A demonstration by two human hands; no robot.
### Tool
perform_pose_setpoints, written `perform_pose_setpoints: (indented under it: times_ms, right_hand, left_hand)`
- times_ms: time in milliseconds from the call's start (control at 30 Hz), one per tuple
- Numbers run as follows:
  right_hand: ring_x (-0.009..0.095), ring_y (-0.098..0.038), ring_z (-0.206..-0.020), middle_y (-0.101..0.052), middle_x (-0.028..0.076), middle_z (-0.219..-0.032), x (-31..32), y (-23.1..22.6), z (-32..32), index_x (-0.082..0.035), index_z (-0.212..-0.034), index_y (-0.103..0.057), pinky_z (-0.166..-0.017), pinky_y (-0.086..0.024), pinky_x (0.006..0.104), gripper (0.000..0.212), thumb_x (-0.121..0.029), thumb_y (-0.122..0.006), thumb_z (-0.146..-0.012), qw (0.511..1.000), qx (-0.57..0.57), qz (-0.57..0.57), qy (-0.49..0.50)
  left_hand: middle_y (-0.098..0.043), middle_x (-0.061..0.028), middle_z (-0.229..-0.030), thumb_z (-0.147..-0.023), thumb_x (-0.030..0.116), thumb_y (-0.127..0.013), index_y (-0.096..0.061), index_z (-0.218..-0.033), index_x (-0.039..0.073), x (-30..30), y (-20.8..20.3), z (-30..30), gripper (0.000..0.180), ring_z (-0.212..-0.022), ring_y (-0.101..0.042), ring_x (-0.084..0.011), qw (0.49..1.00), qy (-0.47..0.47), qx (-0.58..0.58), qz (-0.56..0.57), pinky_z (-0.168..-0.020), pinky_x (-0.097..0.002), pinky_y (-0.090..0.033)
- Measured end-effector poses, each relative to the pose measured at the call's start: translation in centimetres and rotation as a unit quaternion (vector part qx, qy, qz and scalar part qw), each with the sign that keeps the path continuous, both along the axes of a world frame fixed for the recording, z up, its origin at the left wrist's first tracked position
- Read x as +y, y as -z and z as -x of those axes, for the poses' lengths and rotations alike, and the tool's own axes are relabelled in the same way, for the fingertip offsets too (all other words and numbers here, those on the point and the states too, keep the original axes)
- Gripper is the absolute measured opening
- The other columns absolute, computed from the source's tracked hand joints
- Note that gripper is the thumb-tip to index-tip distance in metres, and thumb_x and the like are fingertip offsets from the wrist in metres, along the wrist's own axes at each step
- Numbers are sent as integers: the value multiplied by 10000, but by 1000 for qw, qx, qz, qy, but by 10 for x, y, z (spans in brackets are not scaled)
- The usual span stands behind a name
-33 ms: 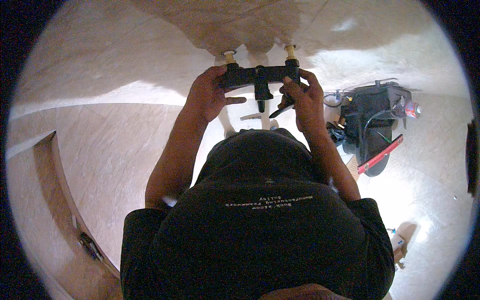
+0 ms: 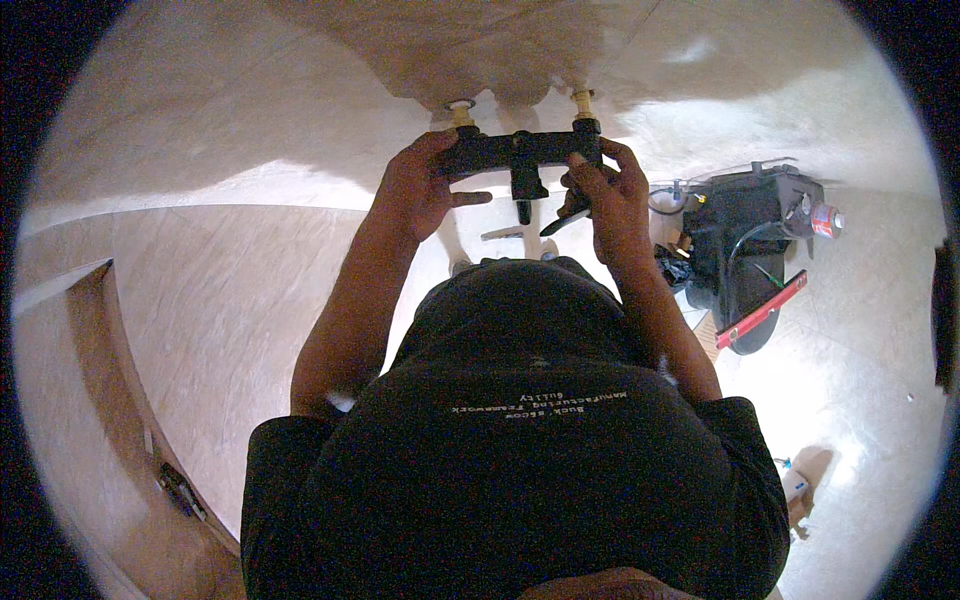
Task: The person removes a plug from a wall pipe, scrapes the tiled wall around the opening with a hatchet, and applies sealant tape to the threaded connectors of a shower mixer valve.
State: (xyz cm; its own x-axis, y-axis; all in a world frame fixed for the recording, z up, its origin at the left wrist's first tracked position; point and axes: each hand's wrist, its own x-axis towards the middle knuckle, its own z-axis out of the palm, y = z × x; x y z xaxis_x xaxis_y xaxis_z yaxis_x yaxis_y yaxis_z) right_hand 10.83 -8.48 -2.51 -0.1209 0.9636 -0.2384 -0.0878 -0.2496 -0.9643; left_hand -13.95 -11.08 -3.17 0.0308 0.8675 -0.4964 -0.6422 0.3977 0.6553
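A black wall-mounted mixer tap [image 2: 490, 152] is held level against the two brass wall connections, the left brass fitting [image 2: 461, 115] and the right brass fitting [image 2: 583, 103]. My left hand [image 2: 418, 180] grips its left end, with one digit stretched out beneath the body. Around the right end closes my right hand [image 2: 612, 195], thumb on the front. From under those fingers a slim black lever [image 2: 565, 222] sticks out; whether it belongs to the tap cannot be made out. A black outlet piece [image 2: 526, 180] hangs from the tap's middle.
Beige tiled wall [image 2: 300, 60] rises ahead. To the right stands a black tool case [image 2: 745, 230] with a red spirit level [image 2: 762, 310] and a red-and-white can [image 2: 826, 221] on it. A built-in ledge [image 2: 110, 360] runs along the left, carrying a small dark object [image 2: 180, 490].
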Motion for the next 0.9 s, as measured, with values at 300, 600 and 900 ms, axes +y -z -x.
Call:
perform_pose_setpoints:
  times_ms: [300, 600, 900]
  right_hand:
    - [207, -662, -657, -682, 193, -892, 2, 2, 0, 53, -1297, -500, -570, -578, 338, 470, -170, -710, -940, 1000, -2, 6, -6]
    - [206, -658, -645, -678, 187, -882, 3, -1, 3, 38, -1286, -508, -566, -576, 333, 457, -176, -714, -938, 1000, 18, 16, -2]
    - [203, -655, -641, -679, 183, -876, -1, -1, 1, 27, -1306, -495, -569, -570, 333, 467, -168, -712, -941, 999, 23, 25, 1]
  left_hand:
    - [-683, -147, -1145, -939, 269, -678, -624, -1209, -3, 3, -10, -11, 387, -1117, -642, -333, 996, 15, 90, 1, -946, -680, -483]
    - [-643, -145, -1256, -1026, 338, -550, -585, -1315, 29, 8, 8, -5, 424, -1167, -637, -342, 986, 13, 165, -9, -931, -674, -540]
    - [-679, -165, -1077, -970, 304, -670, -601, -1196, -29, 0, -15, -12, 408, -1085, -671, -318, 997, 0, 69, -22, -890, -594, -584]
